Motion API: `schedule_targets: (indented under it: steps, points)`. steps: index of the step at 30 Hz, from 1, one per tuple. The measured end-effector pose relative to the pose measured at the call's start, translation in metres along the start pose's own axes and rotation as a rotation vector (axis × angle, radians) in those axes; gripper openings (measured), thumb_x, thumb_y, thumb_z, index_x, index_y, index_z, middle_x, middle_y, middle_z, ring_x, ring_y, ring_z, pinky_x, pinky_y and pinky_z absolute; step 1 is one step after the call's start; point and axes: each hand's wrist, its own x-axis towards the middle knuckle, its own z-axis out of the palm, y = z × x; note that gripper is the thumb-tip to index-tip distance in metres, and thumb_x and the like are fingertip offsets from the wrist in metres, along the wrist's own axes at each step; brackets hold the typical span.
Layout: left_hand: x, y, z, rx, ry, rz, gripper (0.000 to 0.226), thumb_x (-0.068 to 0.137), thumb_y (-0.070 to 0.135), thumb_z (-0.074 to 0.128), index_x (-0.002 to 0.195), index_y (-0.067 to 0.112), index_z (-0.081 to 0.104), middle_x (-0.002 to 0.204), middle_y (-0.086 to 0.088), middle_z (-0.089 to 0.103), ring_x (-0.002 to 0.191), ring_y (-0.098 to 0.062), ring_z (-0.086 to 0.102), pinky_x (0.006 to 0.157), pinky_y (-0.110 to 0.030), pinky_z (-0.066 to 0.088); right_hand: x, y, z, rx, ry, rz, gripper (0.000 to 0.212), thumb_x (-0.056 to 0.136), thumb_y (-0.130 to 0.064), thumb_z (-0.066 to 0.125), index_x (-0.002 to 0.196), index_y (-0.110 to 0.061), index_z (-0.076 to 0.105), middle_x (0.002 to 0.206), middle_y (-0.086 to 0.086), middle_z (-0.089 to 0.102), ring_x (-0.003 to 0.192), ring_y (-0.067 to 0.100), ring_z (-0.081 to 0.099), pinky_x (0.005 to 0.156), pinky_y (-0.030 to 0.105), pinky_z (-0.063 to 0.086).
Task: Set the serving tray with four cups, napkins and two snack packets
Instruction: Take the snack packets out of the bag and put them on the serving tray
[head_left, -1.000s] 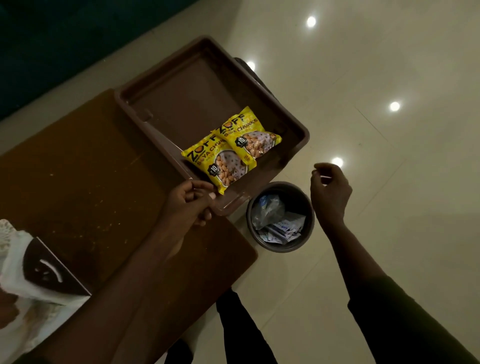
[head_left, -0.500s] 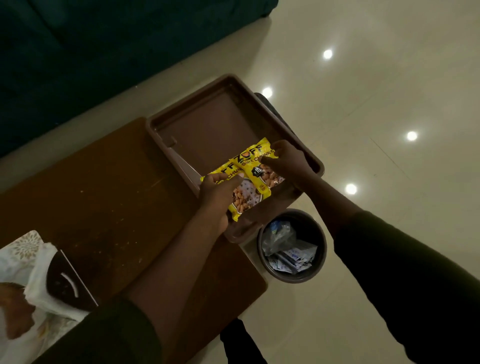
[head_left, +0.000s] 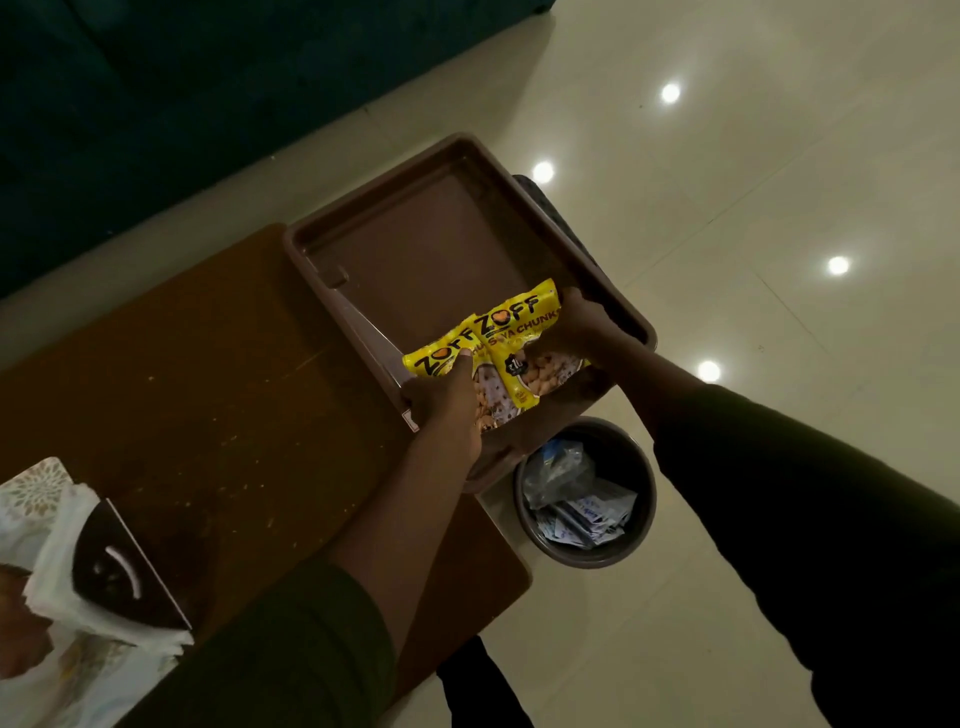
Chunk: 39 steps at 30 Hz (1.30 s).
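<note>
A brown serving tray (head_left: 436, 244) lies at the far end of the wooden table (head_left: 208, 374), overhanging its edge. Two yellow snack packets lie overlapping in the tray's near corner. My left hand (head_left: 447, 400) grips the left snack packet (head_left: 441, 358) at its lower edge. My right hand (head_left: 576, 327) holds the right snack packet (head_left: 519, 322) by its right end. White napkins (head_left: 67, 566) sit at the table's near left corner, with a dark wedge-shaped object on top. No cups are in view.
A round dustbin (head_left: 587, 493) with wrappers inside stands on the tiled floor beside the table's right edge, below the tray's near corner. A dark sofa (head_left: 156, 93) fills the top left. A dark object peeks from under the tray's far right side.
A second ago my left hand held the tray's rim and my right hand hung over the floor. Both hands have moved onto the two packets and now grip them.
</note>
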Motion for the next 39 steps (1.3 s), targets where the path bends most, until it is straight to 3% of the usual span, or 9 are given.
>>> schedule_targets:
  steps: [6,12,18,21,26,30,32,36,39]
  points:
    - [-0.002,-0.008,-0.002,0.269,-0.004,0.230,0.058,0.082,0.027,0.074,0.126,0.008,0.041,0.135,-0.019,0.047,0.122,-0.038,0.050,0.099,-0.051,0.047,-0.006,0.004,-0.007,0.187,-0.100,0.043,0.064,0.066,-0.023,0.085,0.122,-0.009,0.059,0.120,0.011,0.065,0.112,0.030,0.059,0.097,0.041,0.050]
    - [-0.005,-0.010,-0.009,0.238,-0.060,0.324,0.043,0.091,0.009,0.058,0.128,0.014,0.036,0.130,-0.014,0.055,0.115,-0.033,0.058,0.092,-0.047,0.053,-0.026,0.000,-0.012,0.309,-0.091,-0.081,0.048,0.077,-0.045,0.074,0.117,-0.019,0.065,0.120,0.008,0.068,0.111,0.028,0.062,0.093,0.039,0.049]
    - [-0.008,0.003,-0.035,0.122,-0.107,0.376,0.049,0.094,0.002,0.048,0.138,0.016,0.034,0.131,-0.009,0.054,0.104,-0.023,0.057,0.096,-0.048,0.051,-0.045,-0.001,-0.020,0.488,-0.170,-0.171,0.019,0.082,-0.019,0.073,0.099,-0.024,0.064,0.094,-0.005,0.071,0.093,0.018,0.068,0.074,0.030,0.056]
    - [-0.009,0.014,-0.052,0.073,-0.110,0.407,0.046,0.095,0.003,0.048,0.138,0.013,0.035,0.135,-0.009,0.054,0.115,-0.027,0.059,0.095,-0.044,0.051,-0.055,-0.007,-0.023,0.587,-0.106,-0.259,0.032,0.086,-0.014,0.068,0.117,-0.015,0.060,0.110,0.007,0.070,0.101,0.027,0.067,0.091,0.044,0.054]
    - [-0.008,0.030,-0.095,0.054,-0.110,0.392,0.062,0.096,0.005,0.050,0.149,0.010,0.019,0.147,-0.009,0.045,0.126,-0.028,0.053,0.097,-0.043,0.049,-0.072,-0.027,-0.023,0.635,-0.043,-0.335,0.038,0.090,-0.013,0.063,0.127,-0.011,0.051,0.116,0.010,0.067,0.107,0.029,0.066,0.094,0.048,0.053]
    - [-0.012,0.043,-0.150,0.051,-0.063,0.507,0.044,0.093,0.006,0.055,0.135,0.011,0.043,0.127,-0.007,0.060,0.115,-0.029,0.061,0.094,-0.050,0.053,-0.085,-0.057,-0.011,0.605,0.053,-0.339,0.048,0.090,-0.016,0.064,0.133,-0.008,0.045,0.127,0.016,0.062,0.114,0.033,0.062,0.099,0.055,0.048]
    - [-0.012,0.054,-0.186,0.051,0.013,0.595,0.028,0.092,0.009,0.056,0.120,0.014,0.053,0.115,-0.003,0.063,0.108,-0.028,0.064,0.089,-0.049,0.055,-0.095,-0.080,0.000,0.601,0.117,-0.342,0.050,0.090,-0.017,0.064,0.134,-0.007,0.043,0.128,0.017,0.060,0.115,0.033,0.060,0.100,0.054,0.047]
    - [-0.006,0.084,-0.272,-0.004,0.108,0.694,0.028,0.094,0.014,0.056,0.122,0.018,0.057,0.121,-0.003,0.065,0.109,-0.023,0.064,0.093,-0.049,0.054,-0.124,-0.141,0.023,0.547,0.190,-0.423,0.041,0.090,-0.020,0.061,0.127,-0.015,0.045,0.129,0.011,0.060,0.115,0.028,0.059,0.100,0.048,0.048]
    - [-0.006,0.097,-0.340,-0.063,0.153,0.766,0.024,0.095,0.011,0.055,0.117,0.018,0.058,0.109,0.002,0.068,0.100,-0.017,0.067,0.081,-0.035,0.059,-0.154,-0.195,0.046,0.615,0.151,-0.554,0.036,0.091,-0.012,0.059,0.125,-0.010,0.046,0.125,0.009,0.061,0.106,0.019,0.060,0.091,0.034,0.055]
